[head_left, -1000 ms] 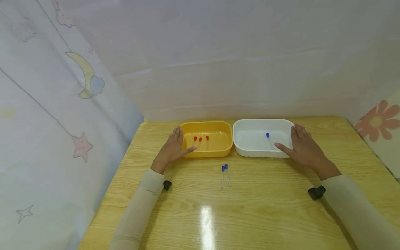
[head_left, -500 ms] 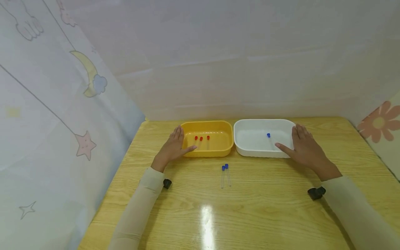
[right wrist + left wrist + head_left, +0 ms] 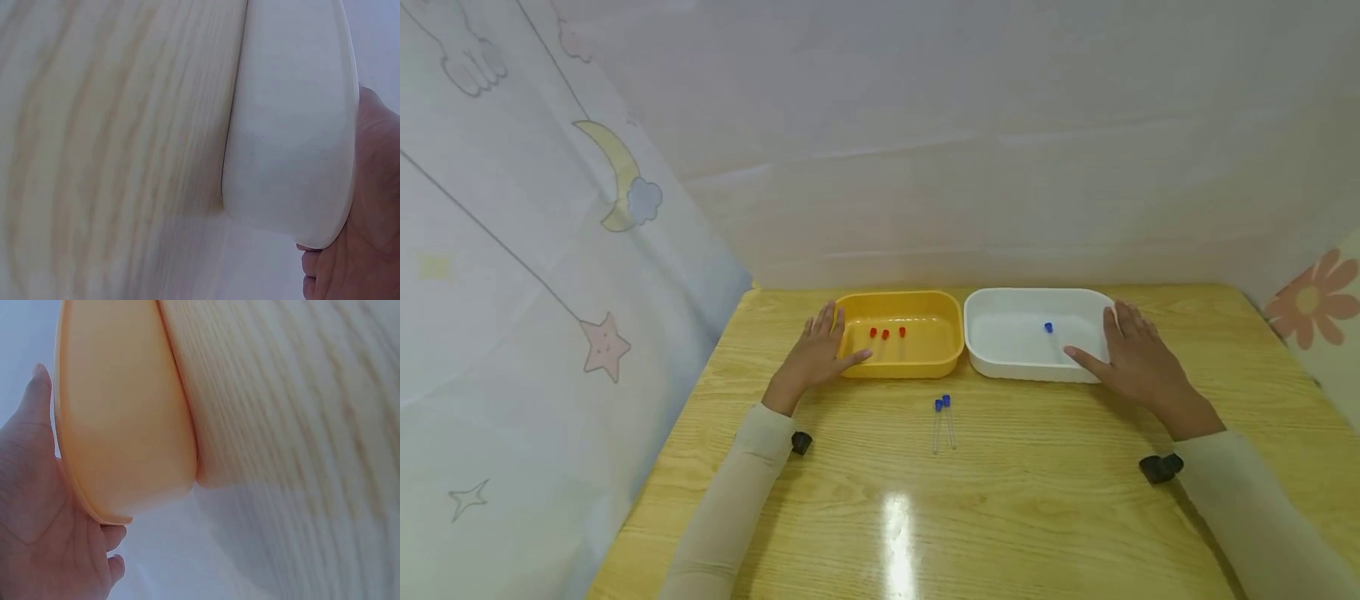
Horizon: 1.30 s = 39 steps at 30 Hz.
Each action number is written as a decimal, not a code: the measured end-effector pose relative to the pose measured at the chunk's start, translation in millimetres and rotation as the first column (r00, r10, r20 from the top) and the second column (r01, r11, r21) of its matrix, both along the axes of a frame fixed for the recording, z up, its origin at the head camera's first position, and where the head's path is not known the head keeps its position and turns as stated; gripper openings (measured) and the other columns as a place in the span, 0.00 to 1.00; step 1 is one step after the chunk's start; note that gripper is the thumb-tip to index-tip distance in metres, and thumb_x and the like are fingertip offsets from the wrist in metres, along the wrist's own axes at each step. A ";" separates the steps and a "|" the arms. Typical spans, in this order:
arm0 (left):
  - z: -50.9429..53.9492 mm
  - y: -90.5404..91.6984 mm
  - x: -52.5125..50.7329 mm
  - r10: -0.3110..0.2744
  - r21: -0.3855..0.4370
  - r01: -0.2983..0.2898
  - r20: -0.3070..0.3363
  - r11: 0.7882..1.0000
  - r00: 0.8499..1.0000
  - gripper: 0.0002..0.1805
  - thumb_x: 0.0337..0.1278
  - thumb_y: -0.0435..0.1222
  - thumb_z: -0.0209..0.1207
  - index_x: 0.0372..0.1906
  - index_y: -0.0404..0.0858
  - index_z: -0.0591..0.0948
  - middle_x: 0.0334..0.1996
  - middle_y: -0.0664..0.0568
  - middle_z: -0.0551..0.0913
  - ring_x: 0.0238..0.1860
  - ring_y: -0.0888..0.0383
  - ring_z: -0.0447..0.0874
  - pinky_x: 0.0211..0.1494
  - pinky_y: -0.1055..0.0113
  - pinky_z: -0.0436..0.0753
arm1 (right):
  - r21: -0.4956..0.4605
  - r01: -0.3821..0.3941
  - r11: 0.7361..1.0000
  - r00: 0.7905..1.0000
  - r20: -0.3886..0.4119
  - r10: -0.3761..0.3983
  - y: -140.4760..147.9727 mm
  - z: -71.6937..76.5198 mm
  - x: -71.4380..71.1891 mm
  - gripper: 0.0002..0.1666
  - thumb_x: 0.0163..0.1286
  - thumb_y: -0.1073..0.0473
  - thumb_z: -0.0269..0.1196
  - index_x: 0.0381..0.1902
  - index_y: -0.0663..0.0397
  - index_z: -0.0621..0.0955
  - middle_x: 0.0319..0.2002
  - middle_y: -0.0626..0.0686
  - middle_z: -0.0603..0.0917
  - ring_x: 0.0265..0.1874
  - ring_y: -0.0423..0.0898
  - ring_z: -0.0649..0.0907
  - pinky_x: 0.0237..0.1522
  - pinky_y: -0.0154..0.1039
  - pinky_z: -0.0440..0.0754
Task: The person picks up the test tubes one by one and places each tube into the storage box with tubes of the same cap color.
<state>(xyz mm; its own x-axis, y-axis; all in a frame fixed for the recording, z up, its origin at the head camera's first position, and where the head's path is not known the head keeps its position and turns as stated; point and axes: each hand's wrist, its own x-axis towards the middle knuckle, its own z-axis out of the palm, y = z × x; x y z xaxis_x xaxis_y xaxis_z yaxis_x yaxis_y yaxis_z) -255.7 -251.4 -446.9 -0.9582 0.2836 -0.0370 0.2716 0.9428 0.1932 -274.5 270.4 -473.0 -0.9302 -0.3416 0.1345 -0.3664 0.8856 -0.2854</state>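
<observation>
My left hand [image 3: 811, 354] rests at the left end of a yellow tray [image 3: 925, 369], fingers straight and thumb over the front rim. In the left wrist view its palm [image 3: 44, 531] lies against the tray's rim. At the right end of a white tray [image 3: 1022, 371] is my right hand [image 3: 1142, 362], also with straight fingers, its thumb reaching over the rim. Three thin clear tubes with red caps [image 3: 885, 335] lie inside the yellow tray. The white one holds a clear tube with a blue cap [image 3: 1048, 327]. Two more blue-capped tubes [image 3: 937, 429] lie on the table before the trays.
The trays stand side by side near the back edge of the wooden table [image 3: 1000, 517]. A pale sheet [image 3: 985, 208] hangs behind it, and a patterned curtain [image 3: 535, 333] hangs at the left. A small black device [image 3: 1161, 467] is at each wrist.
The head view has shifted slightly, so the trays and tubes appear a little farther right. The fingers of both hands have spread slightly. No tube has moved from its place.
</observation>
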 end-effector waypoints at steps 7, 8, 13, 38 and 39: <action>3.1 1.4 5.6 -0.010 -0.022 0.010 -0.033 1.000 0.999 0.60 0.66 0.74 0.39 0.81 0.32 0.39 0.81 0.39 0.30 0.81 0.44 0.30 0.80 0.46 0.37 | 0.001 0.000 1.000 1.000 0.003 0.000 0.8 -2.1 -0.8 0.64 0.74 0.29 0.52 0.75 0.82 0.45 0.76 0.79 0.42 0.76 0.75 0.43 0.74 0.68 0.36; 3.7 1.7 6.4 -0.012 -0.023 0.011 -0.038 1.000 0.999 0.60 0.65 0.74 0.40 0.81 0.32 0.39 0.81 0.38 0.31 0.81 0.45 0.31 0.80 0.46 0.38 | -0.001 0.000 1.000 1.000 0.005 0.000 0.7 -2.3 -1.0 0.64 0.74 0.29 0.52 0.76 0.81 0.45 0.76 0.79 0.41 0.76 0.75 0.42 0.74 0.68 0.36; 4.8 3.1 9.7 -0.018 -0.029 0.017 -0.048 0.999 0.999 0.60 0.65 0.74 0.39 0.81 0.32 0.39 0.81 0.37 0.34 0.81 0.45 0.34 0.80 0.45 0.39 | -0.004 -0.002 1.000 1.000 0.000 0.002 0.7 -2.0 -1.3 0.64 0.74 0.29 0.52 0.76 0.81 0.45 0.77 0.78 0.41 0.76 0.75 0.43 0.74 0.68 0.35; 18.7 26.2 53.1 -0.120 -0.082 0.114 -0.074 0.990 0.990 0.59 0.65 0.72 0.44 0.81 0.32 0.42 0.81 0.38 0.35 0.82 0.47 0.36 0.80 0.45 0.39 | 0.000 -0.011 1.000 1.000 -0.017 0.011 2.6 -6.8 -1.9 0.61 0.76 0.30 0.50 0.76 0.80 0.45 0.77 0.77 0.39 0.76 0.74 0.41 0.74 0.66 0.33; 19.4 27.4 55.6 -0.126 -0.080 0.120 -0.074 0.990 0.989 0.59 0.65 0.72 0.44 0.81 0.32 0.42 0.81 0.39 0.35 0.82 0.47 0.36 0.80 0.45 0.39 | -0.002 -0.011 1.000 1.000 -0.017 0.011 2.6 -6.8 -1.8 0.61 0.76 0.30 0.50 0.76 0.80 0.45 0.77 0.77 0.39 0.76 0.74 0.41 0.74 0.66 0.33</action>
